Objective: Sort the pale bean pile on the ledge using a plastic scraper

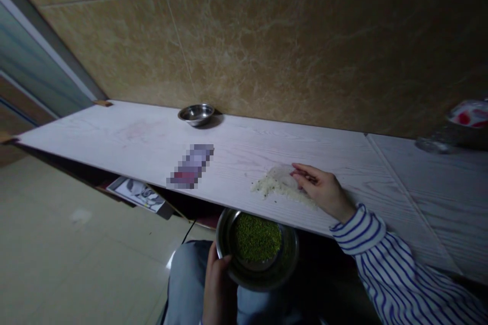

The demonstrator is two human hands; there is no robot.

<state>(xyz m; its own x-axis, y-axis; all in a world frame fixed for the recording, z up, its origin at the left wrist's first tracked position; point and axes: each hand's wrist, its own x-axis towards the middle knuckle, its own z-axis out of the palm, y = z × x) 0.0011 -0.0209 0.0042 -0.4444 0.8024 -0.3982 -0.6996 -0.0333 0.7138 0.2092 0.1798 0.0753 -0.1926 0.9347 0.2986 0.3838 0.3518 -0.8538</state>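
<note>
At the far left a glass panel (34, 61) stands above a pale tiled floor (76, 244), and a printed photo sheet (137, 194) sits on a shelf under the white wood-grain desk (114, 132). On the desk lie a pixel-blurred flat object (189, 166) and, against the marble-look wall tiles (305, 45), a small steel bowl (197, 114). Below the desk edge, the left hand (218, 284) grips a larger steel bowl (263, 277) of green grains (257, 237), its fingers (224, 260) curled over the rim. The right hand (324, 188) rests on the desk beside a white grain pile (274, 186) — its fingers (301, 172) are pressed together on a translucent film (282, 175), though any pinch is hard to tell. Far right, a glass object (434, 144) sits beside a red-and-white packet (468, 114) — both dim.
</note>
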